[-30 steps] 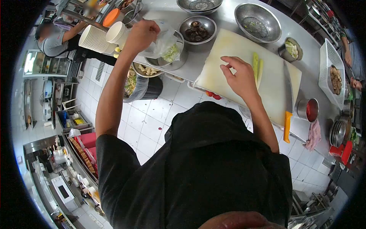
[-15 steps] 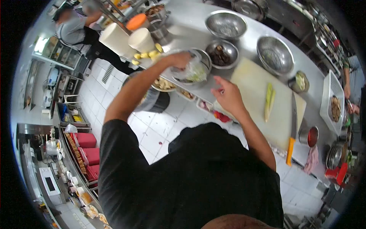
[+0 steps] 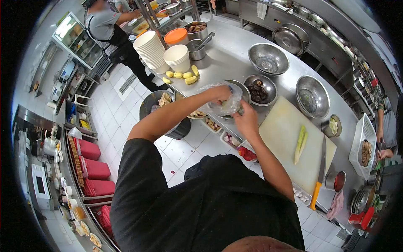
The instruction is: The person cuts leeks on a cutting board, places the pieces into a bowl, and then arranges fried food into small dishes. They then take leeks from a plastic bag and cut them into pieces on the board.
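Note:
A clear plastic bag is over a metal bowl at the counter's near edge. My left hand reaches into the bag's folds; its fingers are mostly hidden by the plastic. On the right side of the bag, my right hand has its fingers closed on the plastic. Just beyond sits a bowl of dark mushroom-like pieces. To the right, a pale green stalk lies on the white cutting board, near a knife with an orange handle.
Stacked white tubs and peeled yellow pieces are at the left of the counter. Two metal bowls, one a colander, stand at the back. A white basket is far right. A bin stands below. Other people work nearby.
My right hand has moved from beside the bag, fingers apart, to closing on its edge. My left hand stays at the bag. The view has shifted, showing more of the far counter.

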Motion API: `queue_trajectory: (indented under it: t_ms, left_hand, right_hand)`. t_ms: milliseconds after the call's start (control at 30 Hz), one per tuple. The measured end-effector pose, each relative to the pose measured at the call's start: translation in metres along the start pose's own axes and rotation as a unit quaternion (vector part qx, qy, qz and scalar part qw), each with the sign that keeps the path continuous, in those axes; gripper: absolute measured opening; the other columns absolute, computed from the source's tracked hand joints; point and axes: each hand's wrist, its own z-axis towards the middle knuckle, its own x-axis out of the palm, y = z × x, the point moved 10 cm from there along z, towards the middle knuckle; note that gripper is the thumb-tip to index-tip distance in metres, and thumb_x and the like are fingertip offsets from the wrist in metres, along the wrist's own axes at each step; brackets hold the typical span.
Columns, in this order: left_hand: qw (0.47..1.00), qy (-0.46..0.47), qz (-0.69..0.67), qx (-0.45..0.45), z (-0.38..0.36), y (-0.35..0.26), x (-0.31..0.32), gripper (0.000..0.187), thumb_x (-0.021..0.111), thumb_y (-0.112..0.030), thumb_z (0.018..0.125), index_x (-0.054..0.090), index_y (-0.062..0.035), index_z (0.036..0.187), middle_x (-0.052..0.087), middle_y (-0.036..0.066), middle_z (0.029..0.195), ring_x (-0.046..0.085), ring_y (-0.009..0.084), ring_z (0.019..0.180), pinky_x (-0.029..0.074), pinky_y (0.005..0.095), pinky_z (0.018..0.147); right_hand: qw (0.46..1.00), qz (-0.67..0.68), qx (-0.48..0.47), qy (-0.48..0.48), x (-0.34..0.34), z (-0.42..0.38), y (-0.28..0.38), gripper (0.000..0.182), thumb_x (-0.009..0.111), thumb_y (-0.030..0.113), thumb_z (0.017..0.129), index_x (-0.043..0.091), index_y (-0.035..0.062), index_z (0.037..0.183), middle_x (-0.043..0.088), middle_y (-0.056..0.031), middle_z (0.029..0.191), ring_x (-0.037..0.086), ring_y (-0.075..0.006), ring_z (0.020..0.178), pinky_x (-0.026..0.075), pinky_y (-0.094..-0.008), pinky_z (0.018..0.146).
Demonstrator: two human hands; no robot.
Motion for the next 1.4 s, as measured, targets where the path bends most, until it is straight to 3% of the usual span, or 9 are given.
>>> queue_trajectory:
  t_ms: [200,367,500,600,733,800,1000,1133,1400]
  left_hand:
    - [0.465,-0.061,-0.766,-0.439,-0.036,-0.018,0.030,0.012,0.068,-0.022,0.084,0.067,-0.0114,0.089,0.067,0.007,0.084,0.066,0.0253,0.082,0.052,0.0467,0.067]
    - [0.456,-0.121,-0.841,-0.265,-0.018,-0.005,0.028,0.012,0.058,-0.020,0.092,0.065,-0.0104,0.094,0.066,0.007,0.085,0.066,0.0249,0.078,0.052,0.0463,0.064]
    - [0.760,-0.287,-0.579,-0.075,-0.034,0.003,-0.022,0.024,0.058,-0.026,0.095,0.065,-0.0068,0.108,0.068,0.012,0.101,0.068,0.0245,0.089,0.055,0.0417,0.077]
    - [0.378,-0.119,-0.898,-0.189,-0.042,-0.004,0.012,0.040,0.061,-0.032,0.095,0.060,-0.0040,0.123,0.066,0.016,0.118,0.066,0.0239,0.105,0.056,0.0368,0.089]
    - [0.359,-0.246,-0.858,-0.275,-0.076,0.019,0.023,0.047,0.055,-0.025,0.097,0.048,-0.0049,0.138,0.051,0.014,0.141,0.051,0.0256,0.128,0.041,0.0357,0.110]
    - [0.687,-0.146,-0.631,-0.330,-0.074,-0.006,-0.031,0.051,0.059,-0.022,0.092,0.048,-0.0079,0.139,0.052,0.013,0.140,0.051,0.0263,0.128,0.040,0.0369,0.111]
    - [0.899,-0.166,-0.323,-0.246,-0.082,-0.037,-0.086,0.052,0.067,-0.016,0.086,0.052,-0.0058,0.134,0.059,0.011,0.126,0.059,0.0241,0.115,0.048,0.0365,0.100]
    - [0.582,-0.350,-0.676,-0.285,-0.081,-0.042,-0.096,0.051,0.069,-0.007,0.083,0.053,-0.0028,0.132,0.063,0.010,0.119,0.062,0.0222,0.108,0.052,0.0350,0.094]
    - [0.583,-0.451,-0.645,-0.200,-0.016,-0.094,-0.142,0.047,0.075,-0.005,0.078,0.057,-0.0014,0.121,0.065,0.007,0.110,0.065,0.0165,0.097,0.054,0.0309,0.084]
  right_hand:
    - [0.994,-0.069,-0.084,0.002,-0.002,0.000,0.035,0.033,0.063,0.005,0.079,0.067,0.0013,0.112,0.065,-0.0202,0.117,0.063,-0.0390,0.104,0.049,-0.0432,0.091]
    - [0.985,-0.024,-0.167,-0.032,0.011,0.005,0.036,0.028,0.062,0.005,0.081,0.070,0.0027,0.107,0.067,-0.0194,0.113,0.066,-0.0359,0.095,0.052,-0.0418,0.084]
    - [0.990,0.138,-0.013,-0.004,-0.012,0.010,0.011,0.031,0.066,0.011,0.082,0.069,0.0023,0.112,0.070,-0.0174,0.105,0.068,-0.0280,0.090,0.052,-0.0372,0.081]
    - [0.981,0.144,0.051,-0.123,-0.038,0.000,-0.021,0.034,0.069,0.017,0.084,0.067,0.0012,0.114,0.069,-0.0148,0.099,0.067,-0.0203,0.080,0.053,-0.0337,0.073]
    - [0.983,0.041,0.078,-0.159,-0.019,0.000,-0.070,0.051,0.070,0.019,0.086,0.052,-0.0016,0.129,0.067,-0.0149,0.096,0.067,-0.0192,0.067,0.054,-0.0311,0.061]
    - [0.976,0.121,0.169,-0.072,0.001,0.000,-0.082,0.055,0.070,0.019,0.085,0.049,-0.0021,0.131,0.067,-0.0170,0.099,0.067,-0.0238,0.077,0.053,-0.0341,0.068]
    - [0.947,0.241,0.208,-0.035,0.025,0.009,-0.080,0.053,0.069,0.022,0.085,0.051,-0.0031,0.127,0.068,-0.0191,0.104,0.067,-0.0285,0.095,0.052,-0.0375,0.082]
    - [0.977,0.142,0.117,-0.104,-0.006,0.024,-0.057,0.051,0.067,0.023,0.091,0.052,-0.0023,0.132,0.068,-0.0127,0.106,0.066,-0.0188,0.089,0.053,-0.0332,0.078]
    - [0.923,0.368,0.107,-0.023,-0.055,-0.015,-0.016,0.054,0.057,0.041,0.098,0.054,0.0046,0.137,0.067,-0.0165,0.119,0.063,-0.0192,0.107,0.047,-0.0304,0.093]
